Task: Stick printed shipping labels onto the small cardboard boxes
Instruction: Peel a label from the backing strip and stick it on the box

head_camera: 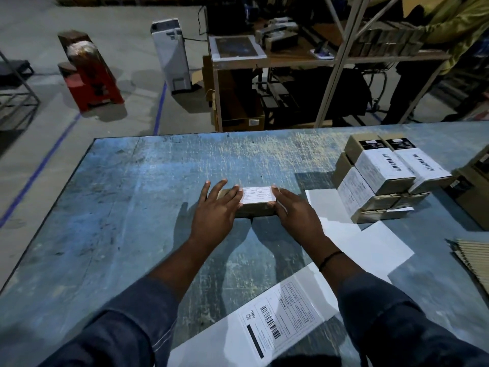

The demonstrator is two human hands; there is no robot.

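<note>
The blue, scuffed counter [132, 194] carries everything. At its right side stands a stack of labelled boxes [378, 178], with blank backing sheets [370, 242] lying beside and in front of it. A printed label sheet [280, 321] lies near the front edge, between the person's forearms.

The small cardboard box [254, 209] sits mid-counter with a white shipping label [258, 195] on its top face. The left hand [215, 207] lies flat over the box's left end, its fingers [222, 186] straight and spread, gripping nothing. The right hand [293, 215] rests against the right end, fingers nearly straight at the label's edge, pressing rather than clutching.

The step looks like smoothing the label down. Next, the box probably joins the stack, and the waiting label wants peeling for another box.
</note>
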